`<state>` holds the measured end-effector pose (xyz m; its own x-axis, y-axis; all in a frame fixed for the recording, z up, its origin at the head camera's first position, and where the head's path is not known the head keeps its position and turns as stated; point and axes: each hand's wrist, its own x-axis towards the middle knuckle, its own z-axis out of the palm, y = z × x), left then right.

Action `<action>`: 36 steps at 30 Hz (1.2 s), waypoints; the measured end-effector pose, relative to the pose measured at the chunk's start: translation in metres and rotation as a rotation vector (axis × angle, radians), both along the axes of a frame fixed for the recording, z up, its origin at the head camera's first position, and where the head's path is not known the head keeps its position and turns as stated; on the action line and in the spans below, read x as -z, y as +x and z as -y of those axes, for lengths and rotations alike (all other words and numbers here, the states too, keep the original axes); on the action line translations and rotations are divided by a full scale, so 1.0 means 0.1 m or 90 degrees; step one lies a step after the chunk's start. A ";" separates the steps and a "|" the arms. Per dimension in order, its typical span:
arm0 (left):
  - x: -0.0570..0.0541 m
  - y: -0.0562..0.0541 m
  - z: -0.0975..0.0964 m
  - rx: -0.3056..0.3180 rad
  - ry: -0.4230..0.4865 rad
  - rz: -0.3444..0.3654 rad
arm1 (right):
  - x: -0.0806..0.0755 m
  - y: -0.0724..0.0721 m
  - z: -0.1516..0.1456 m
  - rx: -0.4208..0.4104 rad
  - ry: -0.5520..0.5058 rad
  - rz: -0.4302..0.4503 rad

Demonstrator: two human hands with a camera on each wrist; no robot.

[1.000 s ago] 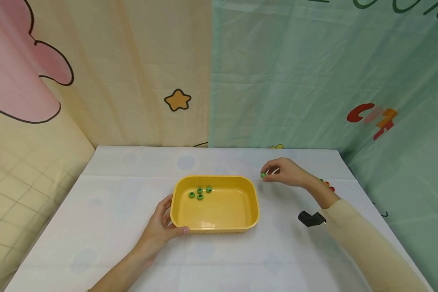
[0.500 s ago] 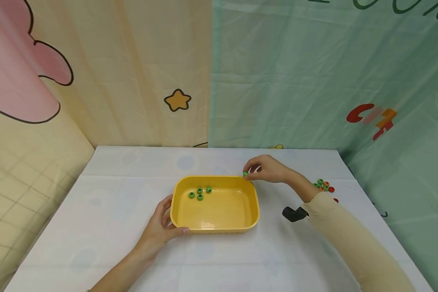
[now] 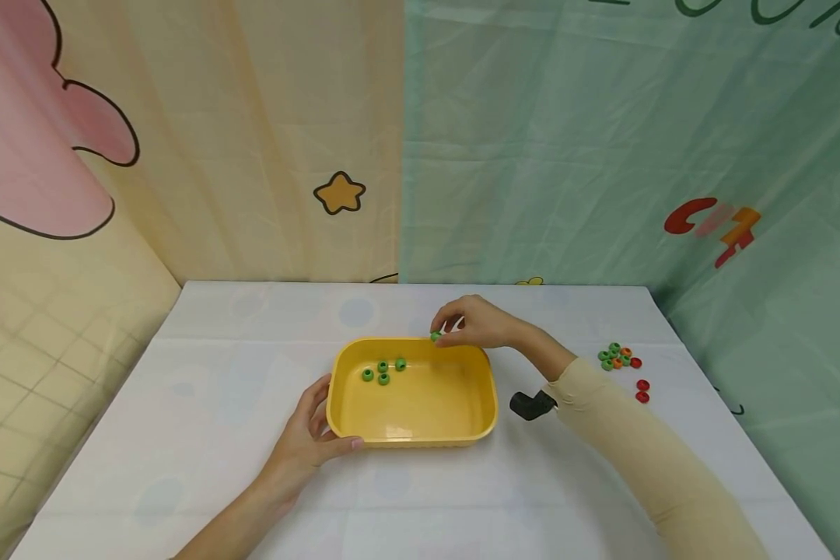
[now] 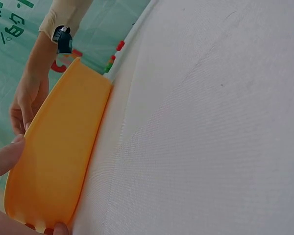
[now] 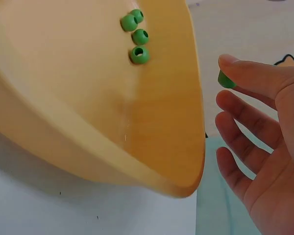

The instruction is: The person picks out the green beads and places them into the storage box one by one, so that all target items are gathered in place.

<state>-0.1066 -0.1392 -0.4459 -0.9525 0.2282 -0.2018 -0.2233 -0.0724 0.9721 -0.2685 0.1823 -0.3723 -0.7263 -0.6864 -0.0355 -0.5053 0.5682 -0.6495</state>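
A yellow plastic tray (image 3: 420,412) rests on the white-covered table, with several green beads (image 5: 139,54) lying loose in its left half. My left hand (image 3: 308,432) grips the tray's left end, thumb over the near rim and fingers along the outer side. Above the tray's far rim, my right hand (image 3: 476,322) pinches one green bead (image 5: 226,80) between thumb and index finger. Its other fingers are spread and loosely bent in the right wrist view.
Right of the tray lies a small cluster of green and orange beads (image 3: 614,356) with a red one beside it. Two red beads (image 3: 642,391) lie a little nearer. A black wrist camera (image 3: 532,405) hangs below the right sleeve. Printed curtains (image 3: 532,155) stand behind the table.
My right hand has moved left with the green bead, from right of the tray to over its far rim. The bead cluster is now uncovered. The left hand and tray have stayed put.
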 end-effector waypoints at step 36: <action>0.00 0.00 0.00 0.003 -0.006 -0.011 | 0.01 0.01 -0.16 0.048 0.007 0.010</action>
